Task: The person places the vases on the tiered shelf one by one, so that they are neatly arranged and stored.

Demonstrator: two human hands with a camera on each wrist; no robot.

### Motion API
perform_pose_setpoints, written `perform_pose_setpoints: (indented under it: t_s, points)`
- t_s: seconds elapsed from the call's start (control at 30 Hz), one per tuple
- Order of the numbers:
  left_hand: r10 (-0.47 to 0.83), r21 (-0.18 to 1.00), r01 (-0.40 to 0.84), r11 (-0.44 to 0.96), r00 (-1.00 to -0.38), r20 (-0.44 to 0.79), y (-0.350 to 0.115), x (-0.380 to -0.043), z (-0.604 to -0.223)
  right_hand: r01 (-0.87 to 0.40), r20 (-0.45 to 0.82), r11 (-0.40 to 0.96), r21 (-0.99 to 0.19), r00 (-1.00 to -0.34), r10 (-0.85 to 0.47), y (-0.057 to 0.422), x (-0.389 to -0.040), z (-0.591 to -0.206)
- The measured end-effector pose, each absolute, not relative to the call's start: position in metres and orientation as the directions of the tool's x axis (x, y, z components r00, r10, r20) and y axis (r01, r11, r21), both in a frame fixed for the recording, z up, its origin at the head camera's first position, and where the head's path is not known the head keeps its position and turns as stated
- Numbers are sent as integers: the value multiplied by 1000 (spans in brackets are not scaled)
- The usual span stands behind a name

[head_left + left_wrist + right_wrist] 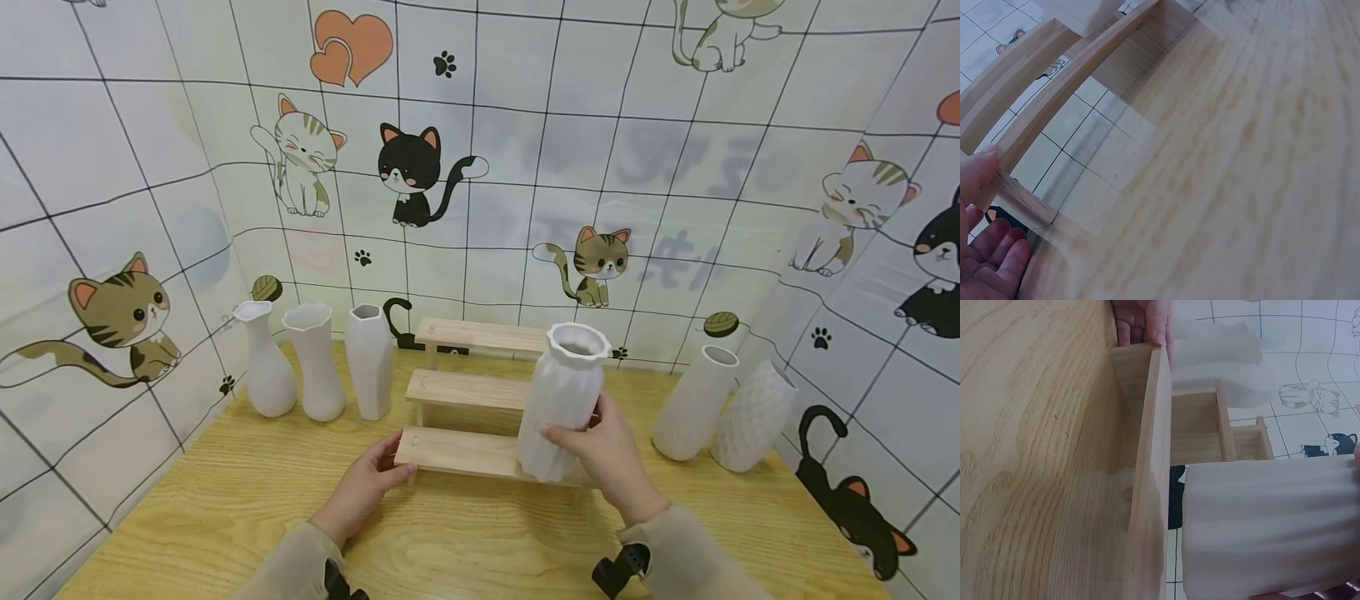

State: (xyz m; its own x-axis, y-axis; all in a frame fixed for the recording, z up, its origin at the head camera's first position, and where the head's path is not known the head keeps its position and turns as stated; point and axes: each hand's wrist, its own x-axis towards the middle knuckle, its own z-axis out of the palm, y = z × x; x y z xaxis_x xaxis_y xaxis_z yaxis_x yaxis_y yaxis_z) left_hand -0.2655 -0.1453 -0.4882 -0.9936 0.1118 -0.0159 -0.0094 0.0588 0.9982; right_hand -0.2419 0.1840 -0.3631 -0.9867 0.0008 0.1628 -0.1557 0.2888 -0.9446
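Note:
A ribbed white vase (564, 404) with a scalloped rim is in my right hand (611, 462), thumb on its front and fingers round its right side. In the right wrist view a narrow gap shows between the base of this vase (1266, 525) and the lowest board. The three-step wooden display stand (465, 450) is below and behind it. My left hand (366, 483) holds the left end of the stand's lowest board. In the left wrist view my thumb lies on the board's corner and the fingers of that hand (988, 244) curl beside the leg.
On the left of the table (292, 500) stand a narrow-necked vase (268, 367), a flared vase (318, 367) and an angular vase (370, 367). At the right are a smooth-looking vase (693, 408) and a diamond-textured vase (753, 421). Cat-print sheeting (510, 150) hangs behind.

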Motion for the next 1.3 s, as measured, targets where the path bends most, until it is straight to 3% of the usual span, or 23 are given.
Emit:
perform_pose_setpoints:
  t_s: [1.3]
  points:
    - [102, 999, -18, 46, -995, -23, -145, -269, -491, -153, 151, 205, -967, -988, -24, 160, -254, -377]
